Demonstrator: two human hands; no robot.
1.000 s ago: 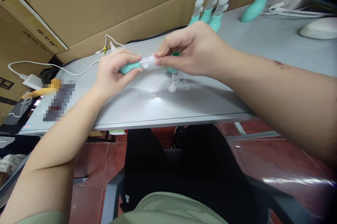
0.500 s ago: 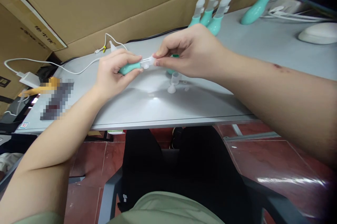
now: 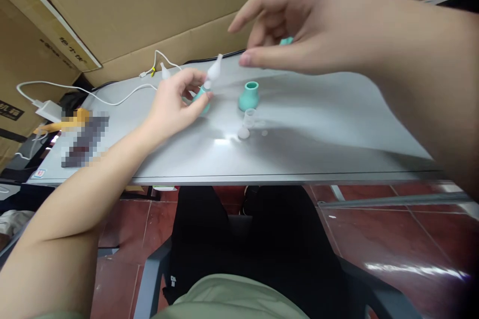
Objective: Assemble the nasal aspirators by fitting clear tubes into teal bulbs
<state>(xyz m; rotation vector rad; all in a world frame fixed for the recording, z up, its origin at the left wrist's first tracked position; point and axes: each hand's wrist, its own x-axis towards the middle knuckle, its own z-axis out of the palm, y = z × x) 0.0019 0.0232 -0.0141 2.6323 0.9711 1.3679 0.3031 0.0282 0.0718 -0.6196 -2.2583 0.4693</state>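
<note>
My left hand (image 3: 179, 97) is closed round a teal bulb (image 3: 203, 105) with a clear part and a white pointed tip (image 3: 214, 68), tilted up to the right. My right hand (image 3: 299, 24) is raised above the desk, fingers apart, with nothing seen between them. A teal bulb without a top (image 3: 249, 97) stands upright on the desk, its round opening facing up. Just in front of it are a small clear cup-like piece (image 3: 250, 117), a whitish cone piece (image 3: 243, 133) and a tiny clear disc (image 3: 264, 133). Another teal thing shows partly behind my right hand.
A white tip (image 3: 165, 71) shows behind my left hand. White cables and a charger (image 3: 50, 111) lie at the left, near a yellow object (image 3: 80, 118) and a blurred dark item (image 3: 87, 142). Cardboard (image 3: 149, 4) stands behind the grey desk (image 3: 318, 152).
My right hand has let go of the clear end, opened and moved up and to the right. The held bulb has turned to point upward. The topless bulb is now in full view.
</note>
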